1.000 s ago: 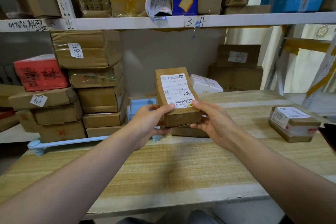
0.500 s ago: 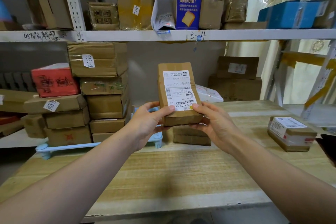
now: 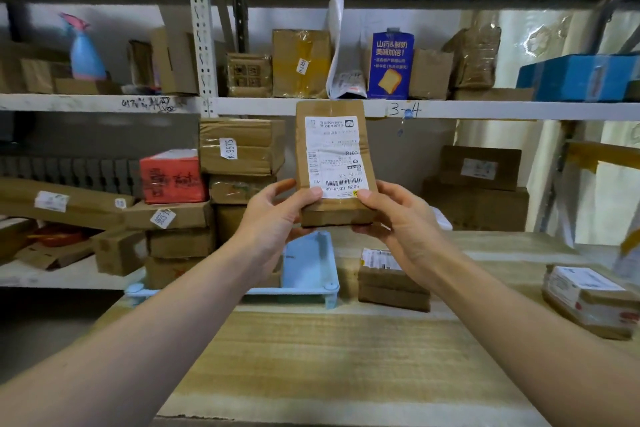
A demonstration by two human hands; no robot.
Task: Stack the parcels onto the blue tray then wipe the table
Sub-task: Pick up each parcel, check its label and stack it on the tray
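Holding upright a flat brown cardboard parcel with white label [image 3: 332,163], left hand [image 3: 277,218] and right hand [image 3: 398,222] both grasping its lower end, above the desk [image 3: 329,357]. Below the grip lying the light blue plastic tray [image 3: 308,267]; right of it, small brown parcels [image 3: 391,284].

1. Held parcel [image 3: 334,163]: flat brown cardboard, white shipping label with barcode facing the camera, printed upside down. Upright, long axis vertical, lifted clear above the worktop [image 3: 346,357], gripped at its lower end between left hand [image 3: 273,218] and right hand [image 3: 398,222], thumbs on the front face.
2. Blue tray [image 3: 308,267]: light blue plastic on short legs, at the worktop's far left. Brown boxes stacked on its left part; right end bare.
3. Two-parcel stack [image 3: 391,284]: brown, label on top, on the worktop just right of the tray.
4. Labelled parcel [image 3: 588,302]: brown with white label, flat near the worktop's right edge.
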